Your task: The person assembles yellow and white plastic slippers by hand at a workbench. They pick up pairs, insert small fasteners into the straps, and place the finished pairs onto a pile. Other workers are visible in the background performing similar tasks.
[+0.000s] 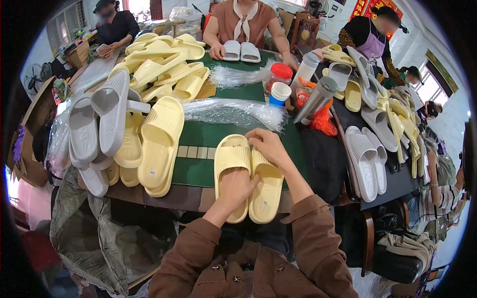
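A pair of pale yellow slide slippers sits side by side at the near table edge, toes pointing away from me. Into the left slipper [231, 158] goes my left hand [234, 187], its fingers hidden under the ribbed strap and its thumb against the inner side of the right slipper [266, 196]. My right hand [268, 146] is closed over the toe end and strap of that right slipper. Left of the pair stands a stack of yellow slippers [161, 144], beside grey slippers [113, 111].
Bundles of clear plastic strands [233, 111] lie across the green mat [198, 128]. Behind them are a red-lidded jar [280, 74], a white-and-blue cup [279, 93] and a steel flask [316, 99]. Across the table a person holds grey slippers [241, 51]. More slippers [365, 161] fill the right table.
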Motion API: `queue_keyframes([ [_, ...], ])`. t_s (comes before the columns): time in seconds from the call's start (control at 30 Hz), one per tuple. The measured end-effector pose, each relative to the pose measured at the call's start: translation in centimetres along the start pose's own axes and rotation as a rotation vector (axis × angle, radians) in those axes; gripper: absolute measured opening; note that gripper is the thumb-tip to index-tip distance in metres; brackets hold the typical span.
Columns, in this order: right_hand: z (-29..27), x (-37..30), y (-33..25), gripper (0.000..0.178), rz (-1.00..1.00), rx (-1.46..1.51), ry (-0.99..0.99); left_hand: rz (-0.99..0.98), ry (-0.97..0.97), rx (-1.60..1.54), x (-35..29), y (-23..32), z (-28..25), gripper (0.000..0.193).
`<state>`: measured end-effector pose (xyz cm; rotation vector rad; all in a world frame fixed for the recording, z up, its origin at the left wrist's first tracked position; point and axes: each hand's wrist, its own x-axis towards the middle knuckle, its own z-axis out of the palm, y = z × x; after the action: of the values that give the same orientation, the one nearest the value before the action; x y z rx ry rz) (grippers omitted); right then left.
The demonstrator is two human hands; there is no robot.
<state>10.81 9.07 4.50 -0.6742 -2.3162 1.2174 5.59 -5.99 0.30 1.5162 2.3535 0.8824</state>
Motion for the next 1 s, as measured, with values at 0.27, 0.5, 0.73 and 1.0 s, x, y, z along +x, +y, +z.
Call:
queue_keyframes([
  [0.27,0.7,-0.8,0.7,0.017,0.027,0.098,0.122,0.067,0.055,0.048,-0.6,0.2,-0.5,0.049],
  [0.5,0.8,-1.1,1.2,0.016,0.088,0.179,0.175,0.322,0.431,0.241,-4.7,2.3,-3.4,0.027],
  [0.73,1.7,-1.1,2.0,0.015,-0.028,0.193,0.254,0.310,0.379,-0.014,3.6,1.3,-5.8,0.016],
  [1.0,1.9,-1.2,2.8,0.015,-0.028,0.236,0.298,0.142,0.100,-0.354,9.7,-0.9,-1.9,0.018],
])
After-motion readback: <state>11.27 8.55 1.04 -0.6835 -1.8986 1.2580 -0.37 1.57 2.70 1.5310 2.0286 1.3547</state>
